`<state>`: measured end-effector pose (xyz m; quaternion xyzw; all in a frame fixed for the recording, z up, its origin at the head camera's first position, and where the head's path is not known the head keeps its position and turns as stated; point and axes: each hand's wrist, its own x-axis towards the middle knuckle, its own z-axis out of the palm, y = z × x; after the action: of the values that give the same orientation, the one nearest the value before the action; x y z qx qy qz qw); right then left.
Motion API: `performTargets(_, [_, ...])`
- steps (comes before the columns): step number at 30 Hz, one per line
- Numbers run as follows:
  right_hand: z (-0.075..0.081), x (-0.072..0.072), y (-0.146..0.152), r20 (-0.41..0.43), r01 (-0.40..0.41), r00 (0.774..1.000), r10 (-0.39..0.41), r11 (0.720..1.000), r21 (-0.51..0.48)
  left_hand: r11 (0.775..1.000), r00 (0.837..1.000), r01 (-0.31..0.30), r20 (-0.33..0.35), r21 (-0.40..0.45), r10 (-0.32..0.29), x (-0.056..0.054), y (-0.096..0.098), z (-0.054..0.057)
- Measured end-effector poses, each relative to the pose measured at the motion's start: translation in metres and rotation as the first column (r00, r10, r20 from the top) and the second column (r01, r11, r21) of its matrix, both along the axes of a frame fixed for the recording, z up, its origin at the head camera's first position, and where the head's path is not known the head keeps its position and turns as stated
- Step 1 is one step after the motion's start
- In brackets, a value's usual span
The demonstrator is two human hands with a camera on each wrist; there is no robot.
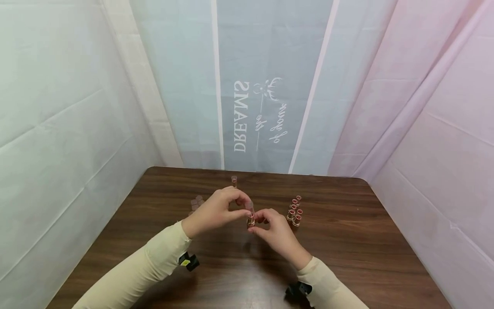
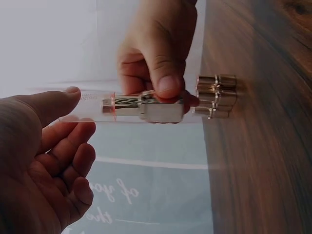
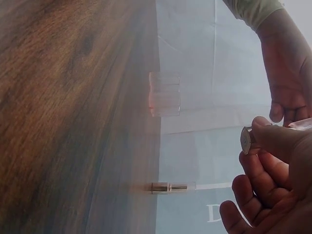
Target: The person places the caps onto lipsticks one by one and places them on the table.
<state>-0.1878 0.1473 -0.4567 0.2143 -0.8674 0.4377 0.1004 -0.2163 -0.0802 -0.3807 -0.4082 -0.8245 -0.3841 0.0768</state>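
Over the middle of the table, my left hand [image 1: 221, 208] pinches a clear lipstick cap [image 2: 90, 108] between thumb and fingers. Below it my right hand [image 1: 279, 234] grips the gold base of a lipstick tube [image 2: 163, 108], thumb on one side and fingers on the other. In the left wrist view the cap's open rim surrounds the top of the tube's narrow gold part. The tube's flat round bottom shows in the right wrist view, while the cap there is mostly hidden by my right hand.
Several uncapped gold lipstick tubes [image 1: 294, 211] stand right of my hands on the brown wooden table [image 1: 347, 244]. A group of clear caps [image 3: 165, 93] stands to the left, partly behind my left arm. One capped lipstick tube [image 1: 233, 180] stands upright farther back.
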Motion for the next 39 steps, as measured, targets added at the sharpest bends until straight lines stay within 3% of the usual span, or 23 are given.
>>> performTargets(9, [0.002,0.001,0.0,0.001,0.051,0.999,-0.051,0.998,-0.026,1.0,1.0,0.003,-0.013,-0.031,-0.004,-0.001,0.003,-0.003])
performTargets(18, [0.007,0.004,-0.001,-0.034,0.032,0.999,-0.033,0.999,-0.023,0.997,0.999,-0.001,-0.032,-0.079,-0.002,0.0,0.003,-0.005])
performTargets(29, [0.014,0.01,-0.002,-0.013,0.01,1.0,-0.01,1.0,-0.014,0.99,0.997,0.013,-0.074,-0.139,-0.023,0.004,0.002,-0.003])
performTargets(39, [0.014,0.01,-0.001,-0.044,0.018,0.999,-0.011,0.987,0.162,0.989,0.999,0.004,-0.048,-0.15,-0.011,0.005,0.001,-0.012])
